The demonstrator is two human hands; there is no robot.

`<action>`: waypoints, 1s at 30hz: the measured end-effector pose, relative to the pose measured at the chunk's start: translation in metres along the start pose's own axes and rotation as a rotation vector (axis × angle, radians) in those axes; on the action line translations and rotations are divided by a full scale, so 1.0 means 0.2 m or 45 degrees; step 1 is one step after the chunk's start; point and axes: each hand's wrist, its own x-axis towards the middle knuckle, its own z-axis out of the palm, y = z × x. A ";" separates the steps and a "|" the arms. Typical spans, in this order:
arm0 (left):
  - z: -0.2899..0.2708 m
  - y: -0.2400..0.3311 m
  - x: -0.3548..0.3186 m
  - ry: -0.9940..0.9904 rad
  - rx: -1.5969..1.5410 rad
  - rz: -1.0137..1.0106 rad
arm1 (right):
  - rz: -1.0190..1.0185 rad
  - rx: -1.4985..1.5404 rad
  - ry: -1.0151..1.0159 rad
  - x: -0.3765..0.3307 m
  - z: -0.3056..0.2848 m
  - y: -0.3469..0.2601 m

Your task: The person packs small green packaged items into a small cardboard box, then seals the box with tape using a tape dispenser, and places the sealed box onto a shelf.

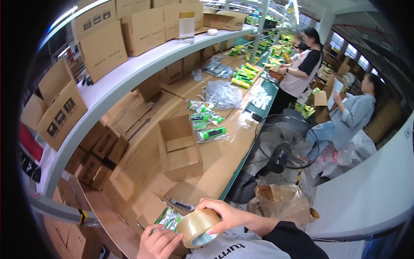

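My right hand is wrapped round a wide roll of clear yellowish packing tape, thumb near its core. My left hand has its fingers curled, with the fingertips against the roll's left side; whether they pinch a loose tape end I cannot make out. Just behind the roll is an open carton with green-and-white plastic-wrapped packages inside, partly hidden by my hands. A grey utility knife lies by its flap. Farther off, another open carton stands with nothing visible inside.
Bagged green items and loose clear bags lie on the cardboard-covered bench. A shelf with cartons runs along the left. At right are a floor fan, a brown bag, a standing person and a seated person.
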 end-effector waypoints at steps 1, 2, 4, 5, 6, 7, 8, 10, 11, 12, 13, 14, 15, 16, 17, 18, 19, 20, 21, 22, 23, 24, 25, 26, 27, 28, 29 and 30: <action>0.00 -0.01 0.00 -0.045 0.051 0.035 | 0.026 -0.005 0.021 -0.01 0.00 0.01; 0.01 -0.01 0.01 -0.088 0.102 0.070 | 0.053 -0.011 0.044 -0.02 0.00 0.03; 0.02 -0.02 0.00 -0.100 0.146 0.145 | 0.006 -0.048 0.091 -0.03 0.00 0.08; 0.03 -0.03 0.00 -0.120 0.206 0.181 | 0.003 -0.075 0.070 -0.03 0.00 0.09; 0.02 -0.03 0.01 -0.108 0.191 0.212 | 0.003 -0.100 0.046 -0.03 0.01 0.10; 0.00 -0.02 0.02 -0.149 0.139 0.218 | 0.033 -0.066 0.027 -0.03 0.01 0.10; 0.00 -0.03 0.03 -0.191 0.089 0.223 | 0.032 -0.083 0.058 -0.04 0.01 0.10; 0.01 -0.03 0.02 -0.150 0.052 0.261 | 0.034 -0.024 0.045 -0.04 0.03 0.10; 0.02 -0.04 0.01 -0.123 0.069 0.302 | 0.044 -0.046 0.046 -0.05 0.03 0.08; 0.02 -0.03 0.00 -0.100 0.091 0.330 | 0.043 -0.047 0.048 -0.06 0.02 0.07; 0.01 -0.04 -0.01 -0.114 0.143 0.363 | 0.032 -0.063 0.045 -0.06 0.02 0.06; 0.02 -0.05 -0.02 -0.121 0.147 0.356 | 0.022 -0.074 0.037 -0.06 0.02 0.05; 0.03 -0.05 -0.03 -0.037 0.279 0.423 | 0.023 -0.060 0.019 -0.06 0.01 0.05; 0.04 -0.05 -0.05 0.038 0.415 0.482 | -0.068 -0.148 0.029 -0.05 0.01 0.06; 0.05 -0.05 -0.07 0.014 0.430 0.448 | -0.160 -0.226 0.033 -0.04 0.00 0.06; 0.04 -0.04 -0.05 0.050 0.416 0.445 | -0.192 -0.220 0.033 -0.04 -0.01 0.07; 0.03 -0.03 -0.04 0.078 0.406 0.429 | -0.162 -0.141 0.009 -0.04 -0.02 0.03; 0.02 -0.03 -0.04 0.034 0.438 0.423 | -0.270 -0.213 0.030 -0.04 -0.05 0.03; 0.05 -0.06 -0.01 0.127 0.449 0.432 | -0.286 -0.251 0.063 -0.06 -0.08 0.01; 0.00 -0.02 0.00 0.117 0.424 0.394 | -0.364 -0.278 0.047 -0.05 -0.07 -0.01; 0.02 -0.06 0.02 0.165 0.380 0.425 | -0.419 -0.351 0.048 -0.04 -0.09 -0.01; 0.03 -0.05 -0.01 0.209 0.362 0.354 | -0.448 -0.384 0.075 -0.04 -0.09 0.00; 0.03 -0.05 -0.01 0.248 0.397 0.327 | -0.485 -0.363 0.120 -0.03 -0.06 -0.01; 0.03 -0.05 -0.04 0.247 0.406 0.277 | -0.517 -0.354 0.172 -0.02 -0.04 0.00; 0.04 -0.04 -0.06 0.270 0.421 0.212 | -0.522 -0.325 0.133 -0.02 -0.03 0.02; 0.05 -0.03 -0.08 0.297 0.433 0.152 | -0.566 -0.345 0.191 -0.01 -0.02 0.03; 0.07 -0.02 -0.11 0.289 0.456 0.127 | -0.610 -0.369 0.255 -0.01 -0.01 0.04; 0.09 0.00 -0.13 0.305 0.422 0.015 | -0.614 -0.353 0.237 0.00 0.00 0.05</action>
